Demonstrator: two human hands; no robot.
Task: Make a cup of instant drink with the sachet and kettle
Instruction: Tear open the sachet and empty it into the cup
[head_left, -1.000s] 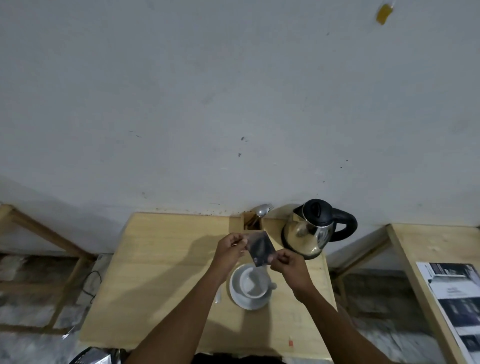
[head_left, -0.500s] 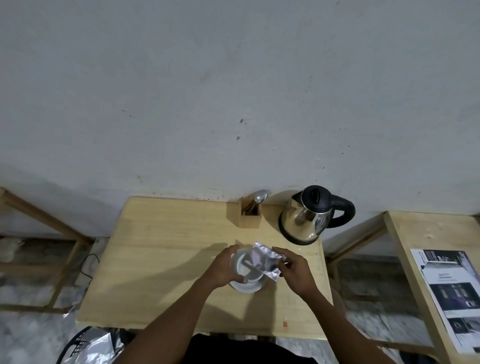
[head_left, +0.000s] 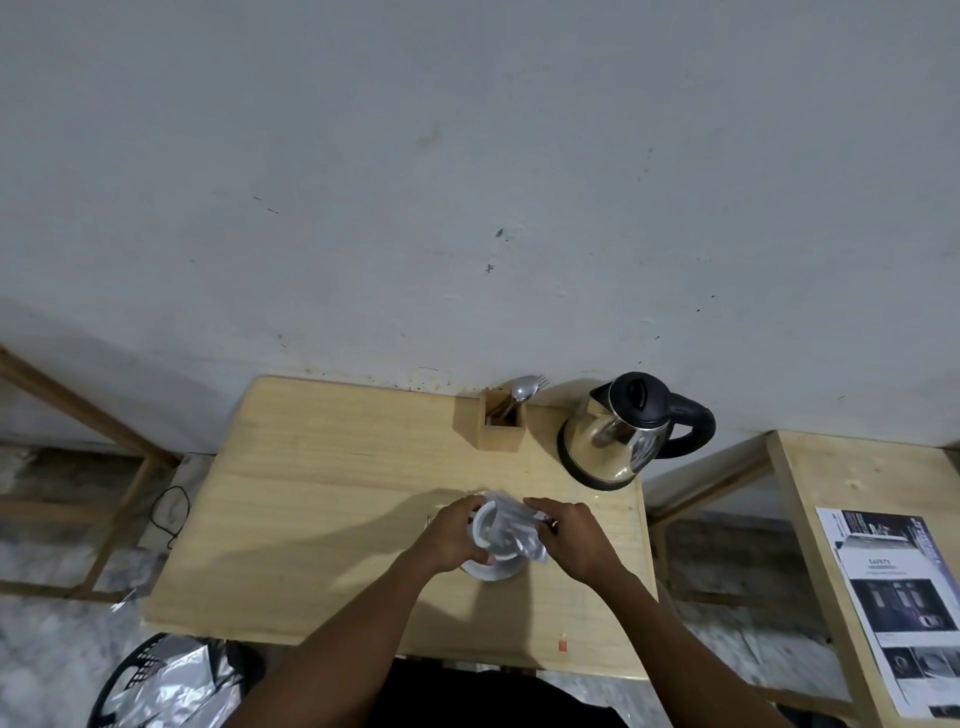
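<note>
Where a second ago both hands held the sachet (head_left: 514, 527) up in the air in front of the kettle (head_left: 618, 441), they have now dropped to the white cup (head_left: 491, 525) on its saucer (head_left: 488, 570), near the front right of the wooden table (head_left: 332, 499). The left hand (head_left: 452, 535) is curled around the cup's left side, fingers and thumb wrapped on the wall. The right hand (head_left: 571, 538) pinches the silvery sachet, which lies tilted across the cup's mouth; the dark face it showed earlier is now turned away. Whether powder is falling I cannot tell. The steel kettle with its black lid and handle stands at the back right corner, just beside a wooden holder (head_left: 498, 428) with a spoon and fork in it. No print is legible on the sachet. On the neighbouring table to the right lies a printed sheet (head_left: 904, 613) where the heading "SAFETY" can just be read; the rest is too small.
</note>
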